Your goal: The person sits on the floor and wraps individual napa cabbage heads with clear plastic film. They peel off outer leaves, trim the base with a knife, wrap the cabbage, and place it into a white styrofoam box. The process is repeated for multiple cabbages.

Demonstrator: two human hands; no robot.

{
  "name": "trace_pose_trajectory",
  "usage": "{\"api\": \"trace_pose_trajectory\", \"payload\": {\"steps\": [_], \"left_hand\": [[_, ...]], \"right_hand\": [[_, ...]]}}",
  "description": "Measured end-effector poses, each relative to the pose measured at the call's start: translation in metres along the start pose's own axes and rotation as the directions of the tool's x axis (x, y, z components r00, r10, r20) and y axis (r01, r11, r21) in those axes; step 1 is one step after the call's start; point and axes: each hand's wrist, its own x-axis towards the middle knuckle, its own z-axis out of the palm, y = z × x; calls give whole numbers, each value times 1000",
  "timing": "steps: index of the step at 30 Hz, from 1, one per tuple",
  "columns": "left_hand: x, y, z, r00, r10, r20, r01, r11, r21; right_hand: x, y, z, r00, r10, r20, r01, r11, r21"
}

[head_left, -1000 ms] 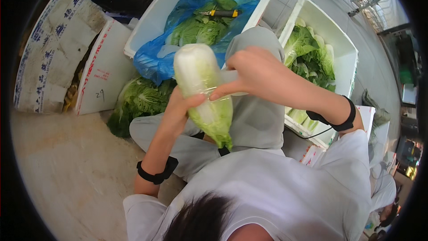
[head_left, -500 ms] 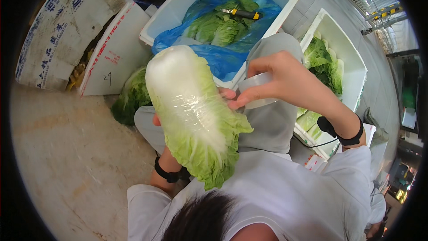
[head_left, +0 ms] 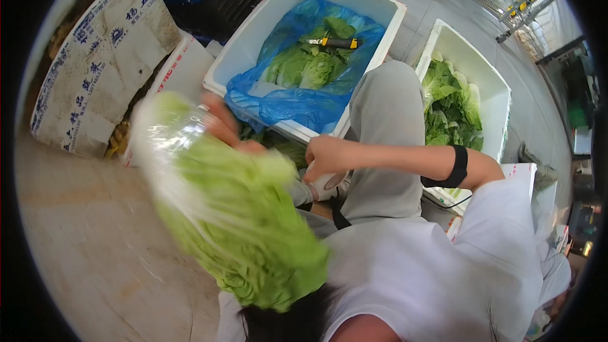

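Cabbage (head_left: 228, 215) is the nearest thing in the head view, held up in the air at the person's left, above the floor (head_left: 95, 234). It is tilted: its white base points to the upper left, and its leafy end comes down near the person's dark hair. Clear film shines on the base part, and the outline is blurred.

Left hand (head_left: 229, 128) has hold of the cabbage from its far side; some fingers show at the edge, blurred, and the rest is hidden behind the leaves. Right hand (head_left: 326, 156) is just beside the raised knee (head_left: 389, 98), well apart from the film. Its fingers are curled in around a pale roll (head_left: 330, 180), of which only a part can be seen.

Beyond the hands is a white box (head_left: 396, 22) with a blue bag (head_left: 282, 104). Inside the bag lie greens (head_left: 316, 69), and on them rests a yellow and black cutter (head_left: 342, 43). Second box (head_left: 497, 104), right of the knee, holds more greens.
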Motion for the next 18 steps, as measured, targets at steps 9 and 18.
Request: {"api": "trace_pose_trajectory", "payload": {"steps": [9,18], "left_hand": [[-6,54,34,925,348,151,-359,932,52],[-25,33,-26,971,199,-131,-97,831,547]], "right_hand": [[36,51,-57,746,122,-655,-69,992,107],[74,74,-71,730,160,-665,-287,954,-86]]}}
